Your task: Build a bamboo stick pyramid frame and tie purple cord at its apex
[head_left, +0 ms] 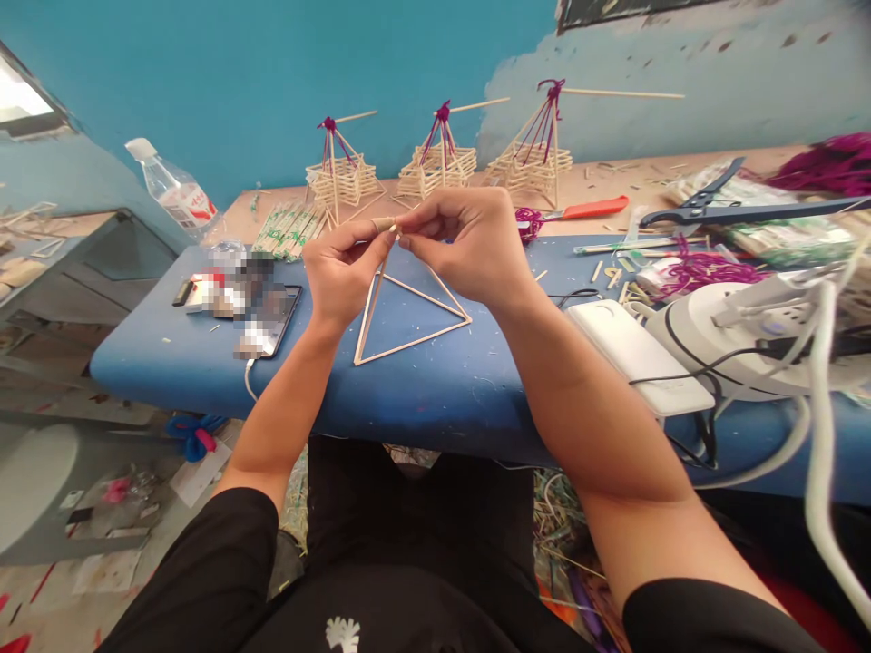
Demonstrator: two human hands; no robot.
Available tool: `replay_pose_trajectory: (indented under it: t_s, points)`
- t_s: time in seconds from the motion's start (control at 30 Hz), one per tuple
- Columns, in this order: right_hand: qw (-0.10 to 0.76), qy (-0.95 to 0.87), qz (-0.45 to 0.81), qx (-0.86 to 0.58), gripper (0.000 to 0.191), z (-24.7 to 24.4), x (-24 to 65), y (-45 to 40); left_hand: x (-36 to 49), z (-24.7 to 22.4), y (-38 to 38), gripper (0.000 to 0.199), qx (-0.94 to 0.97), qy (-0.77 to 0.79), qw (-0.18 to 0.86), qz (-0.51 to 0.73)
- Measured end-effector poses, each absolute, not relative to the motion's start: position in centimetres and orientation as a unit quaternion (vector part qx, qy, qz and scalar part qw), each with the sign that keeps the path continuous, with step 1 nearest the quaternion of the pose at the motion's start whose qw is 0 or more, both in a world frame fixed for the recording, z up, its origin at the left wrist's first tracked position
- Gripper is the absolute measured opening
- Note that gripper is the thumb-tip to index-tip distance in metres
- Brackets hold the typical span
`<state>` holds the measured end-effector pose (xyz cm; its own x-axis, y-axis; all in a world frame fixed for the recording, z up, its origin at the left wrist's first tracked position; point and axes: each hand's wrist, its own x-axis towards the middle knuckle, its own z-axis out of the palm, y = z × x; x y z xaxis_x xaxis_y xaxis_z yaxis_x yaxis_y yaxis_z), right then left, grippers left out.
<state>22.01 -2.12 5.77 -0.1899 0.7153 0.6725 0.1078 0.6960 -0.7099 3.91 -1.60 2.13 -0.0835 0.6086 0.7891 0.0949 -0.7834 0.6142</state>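
Observation:
A pyramid frame of thin wooden sticks (pixel 413 344) stands on the blue-covered table in front of me, its triangular base resting on the surface. My left hand (pixel 346 272) is closed in a pinch at the top, where the sticks meet. From the other side, the thumb and forefinger of my right hand (pixel 469 240) close on the same joint. A thin pale band or strand seems to run by the left forefinger; its kind is too small to make out. Fingers partly hide the joint.
Three stick structures with purple yarn tops (pixel 346 181) line the back. Bundled wrapped chopsticks (pixel 289 229), a phone (pixel 282 317) and a bottle (pixel 178 195) are leftward. To the right lie orange-handled scissors (pixel 595 208), dark-handled cutters (pixel 741 214), yarn (pixel 826 172), a white power bank (pixel 640 358) and cables.

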Motion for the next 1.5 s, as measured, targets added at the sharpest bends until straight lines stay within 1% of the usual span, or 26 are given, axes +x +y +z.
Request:
replay_pose_trajectory:
  t_s: [0.1, 0.17, 0.27, 0.37, 0.43, 0.57, 0.63, 0.7, 0.77, 0.9, 1.03, 1.13, 1.3, 1.5]
  points:
    - [0.585, -0.724, 0.252, -0.266, 0.017, 5.9, 21.9, -2.4, 3.8, 2.1, -1.5, 0.031, 0.648, 0.258, 0.185, 0.692]
    - [0.599, -0.717, 0.249, -0.256, 0.022, 5.9, 21.9, -2.3, 3.6, 2.2, -1.4, 0.032, 0.643, 0.254, 0.169, 0.703]
    - [0.610, -0.705, 0.258, -0.254, 0.025, 5.7, 22.0, -1.9, 2.9, 2.6, -1.3, 0.032, 0.647, 0.273, 0.106, 0.704]
    - [0.606, -0.703, 0.276, -0.252, 0.023, 5.6, 22.1, -1.7, 2.1, 3.4, -1.5, 0.036, 0.678, 0.294, 0.053, 0.671]
    - [0.603, -0.702, 0.291, -0.242, 0.022, 5.5, 22.0, -1.7, 1.7, 4.0, -1.8, 0.036, 0.713, 0.286, 0.061, 0.637]
    - [0.606, -0.696, 0.317, -0.217, 0.020, 5.4, 21.8, -1.6, 1.7, 4.4, -2.0, 0.024, 0.754, 0.276, 0.131, 0.581]
    - [0.608, -0.695, 0.323, -0.205, 0.020, 5.4, 21.9, -1.6, 1.9, 4.3, -2.0, 0.020, 0.743, 0.283, 0.155, 0.586]
    - [0.608, -0.697, 0.325, -0.197, 0.019, 5.5, 22.1, -1.6, 2.1, 4.2, -1.9, 0.016, 0.730, 0.289, 0.151, 0.601]
    - [0.604, -0.702, 0.324, -0.194, 0.019, 5.8, 22.4, -1.7, 2.2, 4.3, -1.9, 0.011, 0.727, 0.293, 0.116, 0.610]
    - [0.598, -0.713, 0.293, -0.219, 0.019, 6.3, 22.6, -2.1, 2.2, 4.8, -2.2, 0.002, 0.748, 0.288, 0.007, 0.598]
    - [0.593, -0.716, 0.276, -0.242, 0.016, 6.3, 22.5, -2.3, 1.8, 5.4, -2.6, 0.006, 0.771, 0.297, -0.070, 0.559]
    - [0.589, -0.712, 0.293, -0.245, 0.015, 6.4, 22.4, -2.5, 1.6, 6.0, -2.8, 0.007, 0.788, 0.302, -0.082, 0.530]
    - [0.589, -0.695, 0.329, -0.248, 0.018, 6.5, 22.5, -2.6, 1.4, 6.7, -3.0, 0.013, 0.795, 0.303, -0.138, 0.507]
    - [0.598, -0.694, 0.309, -0.257, 0.018, 6.3, 22.0, -2.7, 0.8, 6.4, -2.8, 0.015, 0.794, 0.350, -0.096, 0.488]
